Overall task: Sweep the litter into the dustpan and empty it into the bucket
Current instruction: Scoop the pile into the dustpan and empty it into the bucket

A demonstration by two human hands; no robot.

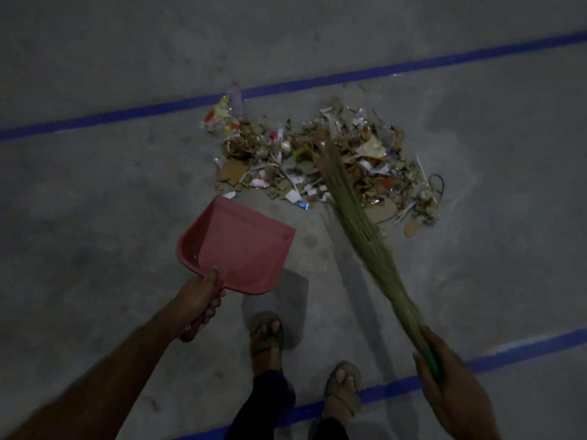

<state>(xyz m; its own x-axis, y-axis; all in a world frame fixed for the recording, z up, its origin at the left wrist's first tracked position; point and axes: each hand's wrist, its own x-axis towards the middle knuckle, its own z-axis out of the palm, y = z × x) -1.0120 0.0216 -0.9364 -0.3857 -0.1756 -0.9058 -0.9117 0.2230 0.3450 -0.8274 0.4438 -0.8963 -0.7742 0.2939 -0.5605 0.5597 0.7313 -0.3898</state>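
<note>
Litter pile [320, 163]: ahead of dustpan [235, 246], gripped by left hand [198, 304]; right hand [451, 382] grips grass broom [355, 217], bristles on pile.

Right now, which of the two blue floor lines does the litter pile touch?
The far blue line, beyond the litter pile: a wrapper at the pile's upper left lies on it. The near blue line, by the feet, has no litter.
</note>
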